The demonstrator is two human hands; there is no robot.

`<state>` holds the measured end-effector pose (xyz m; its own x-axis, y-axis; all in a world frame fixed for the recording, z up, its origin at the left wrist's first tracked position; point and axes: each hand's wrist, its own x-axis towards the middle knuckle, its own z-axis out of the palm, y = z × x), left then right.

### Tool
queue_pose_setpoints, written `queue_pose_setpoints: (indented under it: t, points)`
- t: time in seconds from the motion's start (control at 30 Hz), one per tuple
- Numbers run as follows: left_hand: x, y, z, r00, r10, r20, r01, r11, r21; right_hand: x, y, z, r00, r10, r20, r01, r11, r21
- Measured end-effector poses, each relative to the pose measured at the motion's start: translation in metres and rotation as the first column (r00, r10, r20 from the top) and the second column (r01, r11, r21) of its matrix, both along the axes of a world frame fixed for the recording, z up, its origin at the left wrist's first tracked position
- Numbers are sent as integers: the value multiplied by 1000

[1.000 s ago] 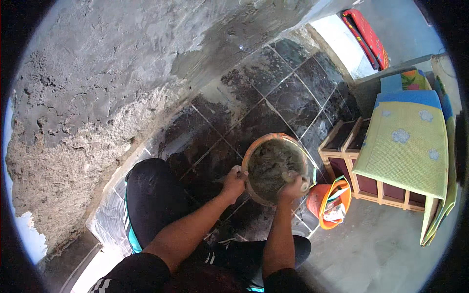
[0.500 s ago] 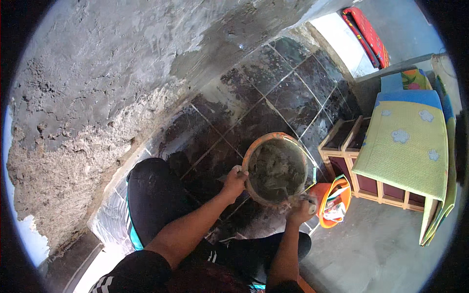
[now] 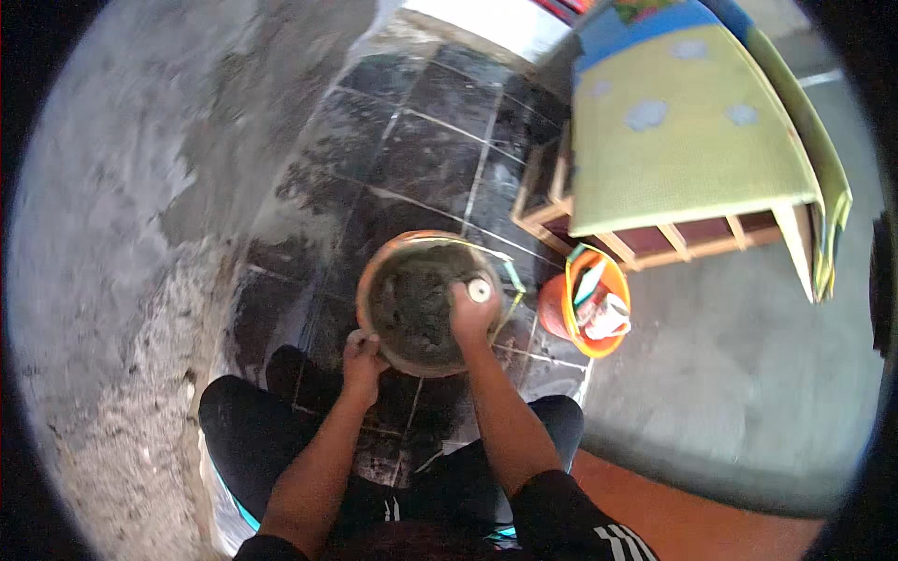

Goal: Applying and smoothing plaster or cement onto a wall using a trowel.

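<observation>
- step in hand, as i judge it: working the grey mix (image 3: 402, 304) inside the tub (image 3: 421, 237) with a hand tool.
- the tub sits on the dark tiled floor (image 3: 430, 159), just in front of the person's knees, with the mix in it.
- the right hand (image 3: 473, 316) is closed around the tool's handle (image 3: 479, 291), over the right part of the tub; the tool's other end is hidden.
- the left hand (image 3: 362, 363) is curled at the tub's near-left edge and seems to pinch it; how tightly, i cannot tell.
- the next move likely calls for a firm grip on the handle and a steady tub, so the mix stays inside.
- counted: two hands, one tub, one tool handle.
- one small orange bucket (image 3: 554, 309), right of the tub and apart from it, with several things inside, too jumbled to count.
- one wooden rack (image 3: 678, 245), under a green cover (image 3: 692, 168) with four pale flower shapes showing.
- one rough wall (image 3: 122, 168) at the left.
</observation>
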<state>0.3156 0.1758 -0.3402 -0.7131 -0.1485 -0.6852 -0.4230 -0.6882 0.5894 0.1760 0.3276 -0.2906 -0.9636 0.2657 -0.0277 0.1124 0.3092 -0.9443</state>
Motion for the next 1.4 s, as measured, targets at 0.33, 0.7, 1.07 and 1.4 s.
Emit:
queue_pose_setpoints:
  t: [0.33,0.7,1.07,1.4]
  points:
    - [-2,2,18,998,-63,-13,63,998,-18,-45,295,46,930,-326,-167,363,885,292]
    - [0,-6,5,998,-68,-20,68,998,4,-55,490,-26,842,-248,479,-57,842,536]
    - [1,6,15,997,43,-58,-43,999,4,-73,478,-19,742,-564,362,87,617,782]
    - [12,-6,9,995,-100,13,101,984,-147,-96,488,2,892,-320,319,-170,415,894]
